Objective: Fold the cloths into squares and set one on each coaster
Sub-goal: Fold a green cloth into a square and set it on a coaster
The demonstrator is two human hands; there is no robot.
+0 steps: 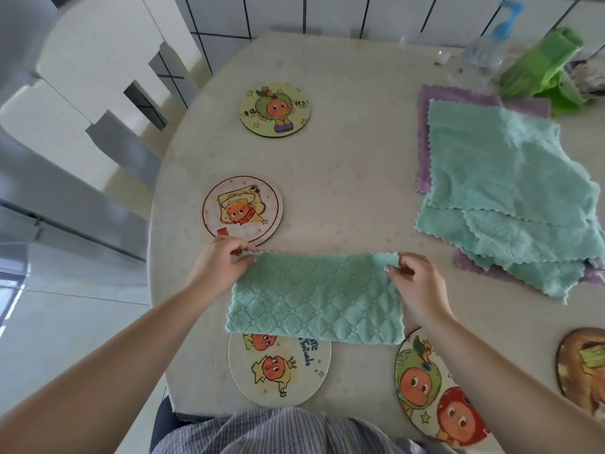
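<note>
Near coasters: 1 cartoon coaster [279, 370] under the cloth's near edge, another [435, 391] beneath the right wrist.
Cloth: green quilted cloth [316, 298], apparently folded to a strip, pink edge behind.
Left hand [217, 267]: pinches its far-left corner.
Right hand [414, 283]: pinches its far-right corner.
Beyond: 2 coasters [240, 209] [275, 109] past the left hand; stacked cloths [510, 198] beyond the right.

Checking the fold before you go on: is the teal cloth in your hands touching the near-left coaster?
Touching. The head view shows the teal cloth with its near edge lying over the top of the near-left coaster, hiding part of its picture.
</note>
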